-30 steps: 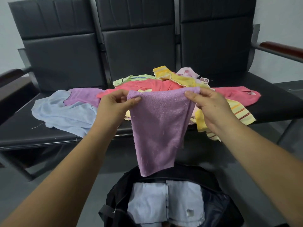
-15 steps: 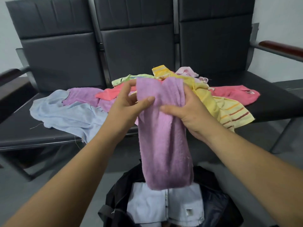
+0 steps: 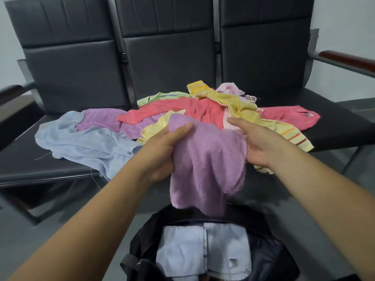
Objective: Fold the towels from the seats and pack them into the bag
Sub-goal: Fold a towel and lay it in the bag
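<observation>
A purple towel (image 3: 207, 159) hangs folded between my hands above the open black bag (image 3: 269, 254). My left hand (image 3: 162, 151) grips its left side, thumb on top. On the towel's right edge my right hand (image 3: 257, 142) holds on, with the index finger stretched out. Folded pale blue towels (image 3: 203, 252) lie inside the bag. On the black seats (image 3: 36, 159) behind lies a loose heap: a light blue towel (image 3: 85, 142), another purple towel (image 3: 101, 120), a coral towel (image 3: 182, 108), a yellow striped towel (image 3: 263, 122) and a light green one (image 3: 162, 97).
Three black padded chairs stand in a row, with a wooden armrest (image 3: 349, 59) on the right and another armrest (image 3: 12, 94) on the left. The bag sits on the grey floor (image 3: 40, 230) in front of the seats.
The purple towel went from spread wide between my hands to folded in half lengthwise, then lower and bunched shorter. Both hands dropped toward the bag.
</observation>
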